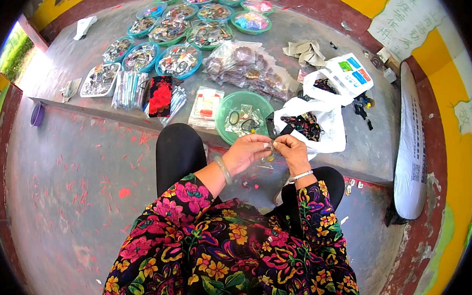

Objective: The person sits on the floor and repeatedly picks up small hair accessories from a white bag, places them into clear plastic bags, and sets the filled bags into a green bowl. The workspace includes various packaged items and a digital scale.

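My left hand (pixel 243 153), with a pale bangle at the wrist, pinches something small and clear that looks like a little plastic bag (pixel 272 152). My right hand (pixel 293 153), wearing a silvery bangle, pinches the same piece from the other side, so the fingertips almost meet. A black strip (pixel 286 130) shows just beyond the fingers; whether it is held cannot be made out. Beyond my left hand stands a green basin (pixel 225 127) with small clear packets (pixel 245 120) holding dark loops. Past my right hand, a white plastic bag (pixel 333 133) lies open around dark, colour-flecked items (pixel 304 126).
Stacked flat packets (pixel 206 107), a red-and-black pouch (pixel 160 96) and bundled clear packs (pixel 130 90) line the raised ledge. Several bowls of small goods (pixel 179 61) stand behind, beside a heap of clear bags (pixel 250 70). A long silvery-white wrapped object (pixel 411 153) leans at right.
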Motion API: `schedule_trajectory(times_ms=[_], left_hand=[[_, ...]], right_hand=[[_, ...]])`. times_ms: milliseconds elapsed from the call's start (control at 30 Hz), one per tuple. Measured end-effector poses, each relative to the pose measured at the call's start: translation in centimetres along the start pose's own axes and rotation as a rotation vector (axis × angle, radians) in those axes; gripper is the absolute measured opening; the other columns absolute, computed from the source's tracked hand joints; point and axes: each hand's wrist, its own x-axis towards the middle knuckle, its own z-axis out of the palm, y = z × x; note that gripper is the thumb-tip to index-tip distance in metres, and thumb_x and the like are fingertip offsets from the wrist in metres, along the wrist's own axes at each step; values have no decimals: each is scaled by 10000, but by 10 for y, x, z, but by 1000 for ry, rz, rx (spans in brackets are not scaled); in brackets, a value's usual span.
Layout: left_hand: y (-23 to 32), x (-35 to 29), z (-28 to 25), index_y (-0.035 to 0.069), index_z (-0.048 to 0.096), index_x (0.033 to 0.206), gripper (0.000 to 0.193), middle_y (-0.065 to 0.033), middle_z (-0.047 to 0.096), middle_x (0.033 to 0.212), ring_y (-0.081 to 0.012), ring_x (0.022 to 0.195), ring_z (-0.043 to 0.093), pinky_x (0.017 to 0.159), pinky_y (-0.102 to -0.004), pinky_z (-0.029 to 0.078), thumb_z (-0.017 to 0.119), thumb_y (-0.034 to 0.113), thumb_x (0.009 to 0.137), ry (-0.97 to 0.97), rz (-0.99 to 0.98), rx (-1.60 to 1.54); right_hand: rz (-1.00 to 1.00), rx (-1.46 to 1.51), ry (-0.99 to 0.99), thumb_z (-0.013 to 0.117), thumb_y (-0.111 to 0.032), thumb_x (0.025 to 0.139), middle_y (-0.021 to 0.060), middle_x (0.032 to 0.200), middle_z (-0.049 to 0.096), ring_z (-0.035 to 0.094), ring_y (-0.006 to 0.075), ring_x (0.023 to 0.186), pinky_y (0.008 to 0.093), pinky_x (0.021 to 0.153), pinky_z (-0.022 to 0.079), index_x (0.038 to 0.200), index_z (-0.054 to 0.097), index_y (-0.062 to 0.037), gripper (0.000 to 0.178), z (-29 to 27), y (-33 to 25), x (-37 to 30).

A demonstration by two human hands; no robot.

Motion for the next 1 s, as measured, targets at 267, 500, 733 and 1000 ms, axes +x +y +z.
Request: schedule_trajectory(times_ms=[267, 500, 733, 1000], left_hand=[[-1, -1, -1, -59, 568, 976, 182, -87, 597, 916, -143, 788, 598, 688, -237, 536, 531, 70, 853, 99, -36, 174], [3, -2, -1, -55, 576, 966, 183, -95, 598, 918, -157, 804, 602, 695, -257, 541, 538, 83, 852, 88, -57, 135], [7, -2, -7, -55, 577, 957, 190, -117, 596, 932, -192, 820, 609, 736, -310, 542, 542, 100, 853, 66, -107, 13], [16, -6, -4, -52, 576, 947, 166, -123, 596, 934, -203, 832, 606, 766, -333, 534, 530, 42, 819, -15, -131, -70]], right_hand=[[-16, 32, -7, 611, 10, 757, 16, 787, 619, 547, 60, 707, 181, 628, 441, 919, 631, 11, 163, 0, 4, -1], [24, 83, -53, 584, 7, 762, 8, 791, 612, 515, 70, 665, 198, 609, 423, 934, 647, 4, 183, -1, 3, -2], [-46, 69, -122, 535, 66, 738, 18, 796, 583, 514, 87, 701, 208, 648, 416, 857, 656, 24, 175, -2, -3, -4], [-36, 81, -73, 530, 64, 735, 17, 746, 604, 510, 86, 675, 206, 636, 404, 814, 661, 5, 164, -1, -2, -6]])
